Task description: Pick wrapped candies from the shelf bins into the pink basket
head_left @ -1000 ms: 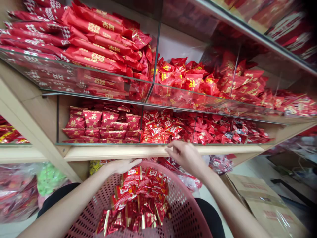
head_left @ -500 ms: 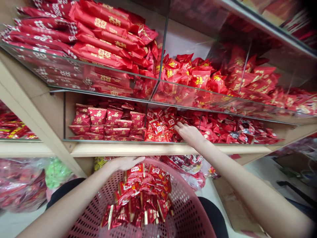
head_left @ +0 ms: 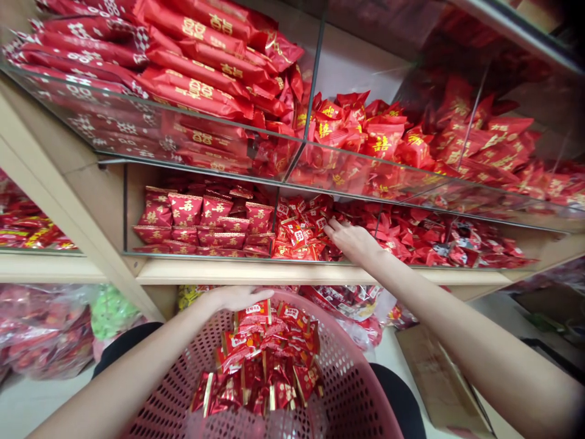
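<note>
A pink perforated basket [head_left: 361, 378] stands between my knees, with red and gold wrapped packets [head_left: 274, 353] heaped in it. My left hand [head_left: 240, 297] lies over the basket's far rim, fingers stretched out and pointing right. In the lower shelf compartment, my right hand [head_left: 350, 239] touches small red wrapped sweets [head_left: 297, 235] with its fingertips; the fingers are bent, and whether anything is between them is hidden. Left of these sweets, dark red packets [head_left: 185, 210] stand in rows behind a glass divider.
Above, a glass-fronted shelf [head_left: 192, 119] holds long red packets [head_left: 219, 67] and red sweets [head_left: 381, 143]. A wooden ledge [head_left: 256, 273] runs below. Plastic bags [head_left: 46, 332] lie at lower left; a cardboard box [head_left: 441, 381] is on the floor at right.
The view has shifted slightly, moving the shelves a little to the right in the picture. Both hands remain at about the same places on the basket and the sweets.
</note>
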The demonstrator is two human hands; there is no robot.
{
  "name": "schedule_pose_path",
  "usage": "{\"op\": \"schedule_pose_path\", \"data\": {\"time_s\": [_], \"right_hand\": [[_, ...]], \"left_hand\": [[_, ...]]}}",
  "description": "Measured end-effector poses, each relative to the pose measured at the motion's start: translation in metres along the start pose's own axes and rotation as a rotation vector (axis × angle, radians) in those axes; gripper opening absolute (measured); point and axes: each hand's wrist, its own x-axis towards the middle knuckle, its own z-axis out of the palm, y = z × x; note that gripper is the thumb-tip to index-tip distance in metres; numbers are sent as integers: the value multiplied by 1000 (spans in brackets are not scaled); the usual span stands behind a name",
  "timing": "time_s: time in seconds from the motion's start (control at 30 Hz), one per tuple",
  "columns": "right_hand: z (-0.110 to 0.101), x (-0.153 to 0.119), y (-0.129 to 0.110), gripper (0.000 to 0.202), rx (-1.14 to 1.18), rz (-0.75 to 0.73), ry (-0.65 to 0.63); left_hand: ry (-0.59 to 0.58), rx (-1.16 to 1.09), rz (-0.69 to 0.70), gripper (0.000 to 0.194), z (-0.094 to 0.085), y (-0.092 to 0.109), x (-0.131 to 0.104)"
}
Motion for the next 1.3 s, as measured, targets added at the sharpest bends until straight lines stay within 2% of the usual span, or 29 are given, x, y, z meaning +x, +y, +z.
{"op": "schedule_pose_path", "data": {"time_s": [0.13, 0.2, 0.37, 0.47, 0.77, 0.87, 1.0, 1.13, 1.23, 1.3], "right_hand": [[2, 1, 2, 33, -4, -46, -18], [3, 2, 3, 34, 2, -39, -42], [5, 5, 6, 38, 26, -16, -40], [4, 3, 9, 37, 29, -37, -22], [0, -7, 13, 37, 77, -85, 5], [-4, -12, 16, 35, 115, -94, 29], [-6, -20, 23, 36, 311, -69, 58], [1, -25, 28, 41, 533, -46, 85], [1, -29, 26, 39, 708, -17, 162], [-6, -36, 19, 36, 855, 27, 220]], "left_hand": [[-88, -134, 194, 75, -2, 3, 0], [-103, -178, 233, 85, -3, 5, -1], [-61, -80, 128, 104, -1, 4, -4], [-63, -50, 120, 108, 0, 1, -5], [-99, -17, 12, 95, 0, 2, -3], [-111, -24, 16, 93, -1, 1, -4], [-115, -50, 39, 94, 0, 0, -4], [-100, -53, 57, 97, 0, 2, -3], [-99, -49, 64, 96, -1, 4, -3], [-101, -47, 62, 95, -1, 4, -4]]}}
